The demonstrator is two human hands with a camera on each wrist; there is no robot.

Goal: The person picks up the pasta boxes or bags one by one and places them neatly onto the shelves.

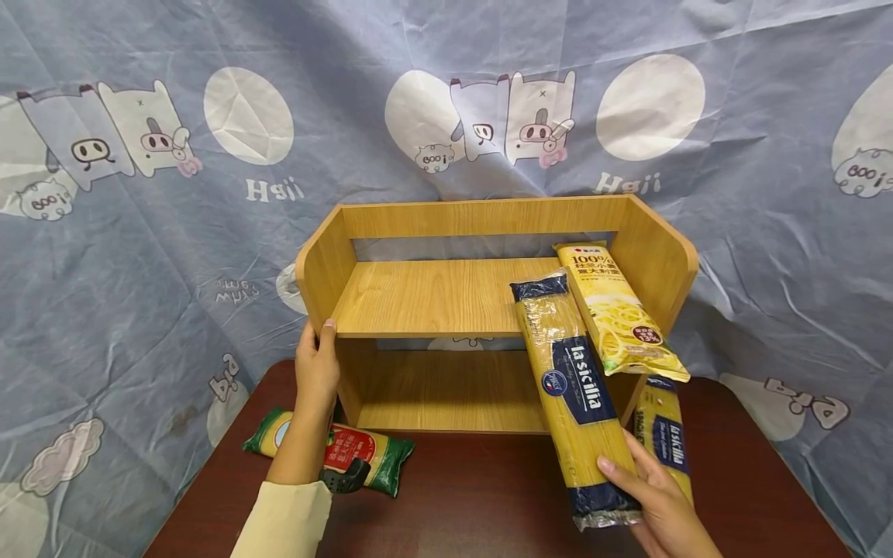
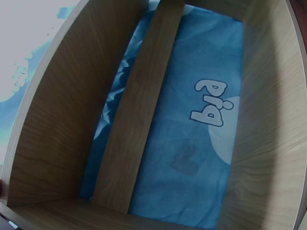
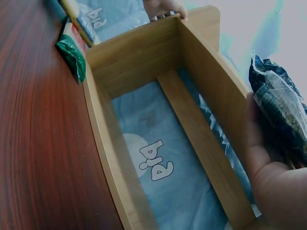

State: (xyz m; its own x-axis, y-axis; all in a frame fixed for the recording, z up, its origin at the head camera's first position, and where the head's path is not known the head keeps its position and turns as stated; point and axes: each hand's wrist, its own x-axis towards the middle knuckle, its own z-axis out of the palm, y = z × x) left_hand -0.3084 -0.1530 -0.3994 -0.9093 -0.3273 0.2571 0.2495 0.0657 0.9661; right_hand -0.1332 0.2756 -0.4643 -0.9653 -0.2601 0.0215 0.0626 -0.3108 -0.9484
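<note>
A two-tier wooden shelf stands on a dark red table. My left hand grips the front edge of the shelf's left side panel. My right hand holds the lower end of a long yellow spaghetti packet with a navy "la sicilia" label; its top end leans on the upper shelf board. In the right wrist view that packet's dark end lies against my palm. A second yellow pasta packet with red lettering lies on the upper shelf at the right.
Another "la sicilia" packet lies on the table by the shelf's right side. A green and red packet lies on the table at the left, behind my left forearm. A blue cartoon-print cloth hangs behind and around the table.
</note>
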